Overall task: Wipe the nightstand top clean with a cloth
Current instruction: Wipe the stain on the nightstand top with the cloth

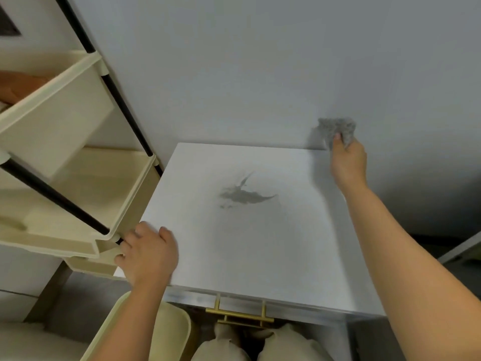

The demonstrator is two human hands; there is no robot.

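White nightstand top [260, 243], square, flat and smooth with a matte finish, pushed against a plain pale grey wall [260, 61]. Grey smear [244, 194] near the middle of the top, ragged and splashed in shape, with thin streaks toward the back and small specks at its near left. Grey cloth [335, 130], fuzzy and crumpled, bunched in the right hand [348, 162] at the far right corner of the top, raised against the wall and casting a soft shadow there; fingers clenched around the cloth, thumb pressed over the fabric. Left hand [148, 256] resting on the near left corner of the top, palm down, fingers curled loosely over the left edge, grasping nothing else. Brass-coloured bar handle [239, 315] with two posts on the drawer front under the near edge. Cream plastic storage rack [78, 165] just beside the nightstand's left side, with smooth rounded open trays stacked on black tubular poles [122, 105]. Cream plastic bin [179, 332] with a rounded rim below the left forearm. Two pale beige rounded shapes [260, 345] of soft fabric at the bottom edge, beneath the handle.
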